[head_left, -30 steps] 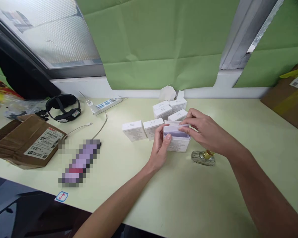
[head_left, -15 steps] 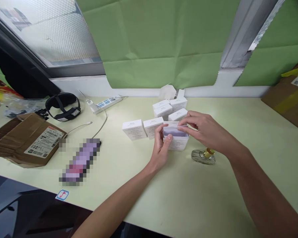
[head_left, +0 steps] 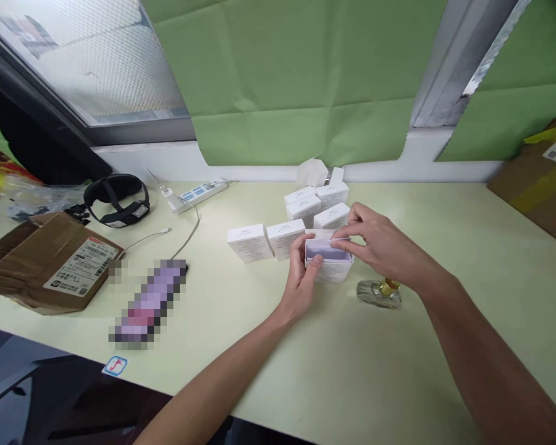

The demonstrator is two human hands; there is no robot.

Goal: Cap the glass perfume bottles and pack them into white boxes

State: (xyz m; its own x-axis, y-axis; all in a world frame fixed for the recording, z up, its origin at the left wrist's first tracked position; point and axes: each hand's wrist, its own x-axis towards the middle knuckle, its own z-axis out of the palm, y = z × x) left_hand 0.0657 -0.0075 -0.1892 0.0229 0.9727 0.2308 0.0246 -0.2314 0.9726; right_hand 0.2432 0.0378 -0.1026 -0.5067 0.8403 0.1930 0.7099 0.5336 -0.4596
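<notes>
Pale green table bears white boxes, bottle, cardboard parcel.

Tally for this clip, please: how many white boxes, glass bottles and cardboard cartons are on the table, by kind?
White boxes, shut: 5, e.g.
White box, open, held by left hand and right hand: 1
Folded white box pieces at the wall: about 2, hard to tell
Glass bottle: 1
Cardboard cartons: 2
Total: about 11
</notes>
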